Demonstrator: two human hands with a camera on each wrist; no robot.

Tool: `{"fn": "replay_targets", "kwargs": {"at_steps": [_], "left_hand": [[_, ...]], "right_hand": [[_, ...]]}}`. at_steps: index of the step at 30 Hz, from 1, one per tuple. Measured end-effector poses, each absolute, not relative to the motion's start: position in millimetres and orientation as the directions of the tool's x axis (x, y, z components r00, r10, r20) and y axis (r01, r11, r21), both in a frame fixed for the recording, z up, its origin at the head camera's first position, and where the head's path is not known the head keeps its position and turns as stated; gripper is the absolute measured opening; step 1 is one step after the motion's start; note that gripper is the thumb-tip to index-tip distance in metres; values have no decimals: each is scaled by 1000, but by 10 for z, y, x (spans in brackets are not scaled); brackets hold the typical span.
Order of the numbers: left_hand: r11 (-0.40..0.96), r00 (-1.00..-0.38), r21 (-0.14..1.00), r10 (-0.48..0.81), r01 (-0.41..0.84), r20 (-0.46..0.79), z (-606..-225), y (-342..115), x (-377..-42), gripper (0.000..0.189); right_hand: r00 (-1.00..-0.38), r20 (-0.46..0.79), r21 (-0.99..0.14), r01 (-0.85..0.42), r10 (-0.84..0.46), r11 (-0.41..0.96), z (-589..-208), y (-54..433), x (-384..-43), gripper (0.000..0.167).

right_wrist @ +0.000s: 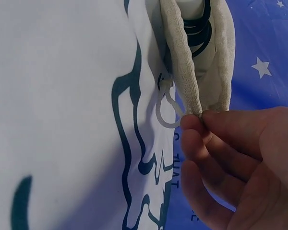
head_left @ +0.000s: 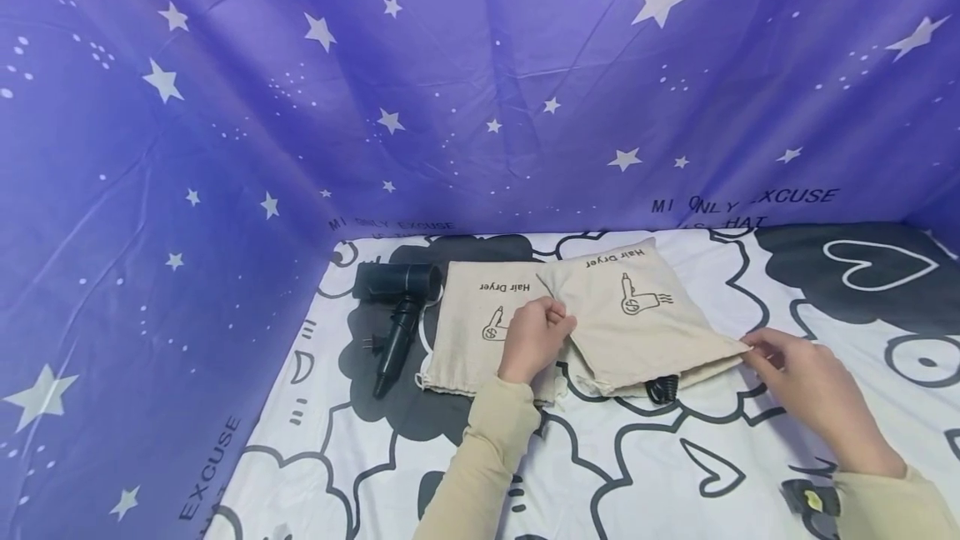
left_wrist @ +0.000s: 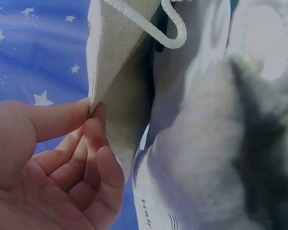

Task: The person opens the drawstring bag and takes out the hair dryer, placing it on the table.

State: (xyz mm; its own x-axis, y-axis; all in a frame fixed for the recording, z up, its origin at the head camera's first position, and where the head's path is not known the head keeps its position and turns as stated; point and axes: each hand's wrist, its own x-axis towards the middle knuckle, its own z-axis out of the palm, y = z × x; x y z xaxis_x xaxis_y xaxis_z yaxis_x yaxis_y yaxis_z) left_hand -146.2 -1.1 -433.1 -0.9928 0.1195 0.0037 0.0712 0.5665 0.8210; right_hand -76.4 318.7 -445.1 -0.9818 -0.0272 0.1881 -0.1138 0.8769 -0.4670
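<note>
A beige drawstring bag (head_left: 600, 307) printed "Hair Dryer" lies on the patterned cloth, its mouth facing me. My left hand (head_left: 536, 338) pinches the bag's left edge between thumb and finger; the left wrist view shows this left hand (left_wrist: 62, 167) on the fabric seam. At the mouth's right corner my right hand (head_left: 817, 390) pinches the hem. A coiled black cord (head_left: 663, 390) shows in the opening, and the right wrist view shows the cord (right_wrist: 198, 36) inside too. White drawstring (right_wrist: 165, 108) loops hang by the hem.
A second beige "Hair Dryer" bag (head_left: 461, 323) lies flat to the left, partly under my left hand. Further left rests a dark hair dryer (head_left: 397, 315) with its plug beside the handle. A purple star-printed curtain (head_left: 480, 90) stands behind the white cloth (head_left: 540, 473).
</note>
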Motion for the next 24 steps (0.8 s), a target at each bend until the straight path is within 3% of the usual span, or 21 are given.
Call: {"fn": "replay_targets", "kwargs": {"at_steps": [5,10,16,24], "left_hand": [[547,-989,834,147,78,-4,-4347,3,-1438,9],[572,-992,814,117,106,47,-4375,-16,-1490,10],[612,-997,788,1,59,74,-4381,-47,-1610,16],[657,-997,753,-71,-41,8,-4450,17,-1733,29]], "right_hand": [[-986,167,-479,-88,-8,873,-4439,3242,-780,13],[-997,66,-493,-63,-35,868,-4444,3249,-781,17],[-998,-4,-536,-53,-65,843,-4482,3243,-751,35],[-994,-104,-573,33,-33,819,-4434,3165,-757,53]]}}
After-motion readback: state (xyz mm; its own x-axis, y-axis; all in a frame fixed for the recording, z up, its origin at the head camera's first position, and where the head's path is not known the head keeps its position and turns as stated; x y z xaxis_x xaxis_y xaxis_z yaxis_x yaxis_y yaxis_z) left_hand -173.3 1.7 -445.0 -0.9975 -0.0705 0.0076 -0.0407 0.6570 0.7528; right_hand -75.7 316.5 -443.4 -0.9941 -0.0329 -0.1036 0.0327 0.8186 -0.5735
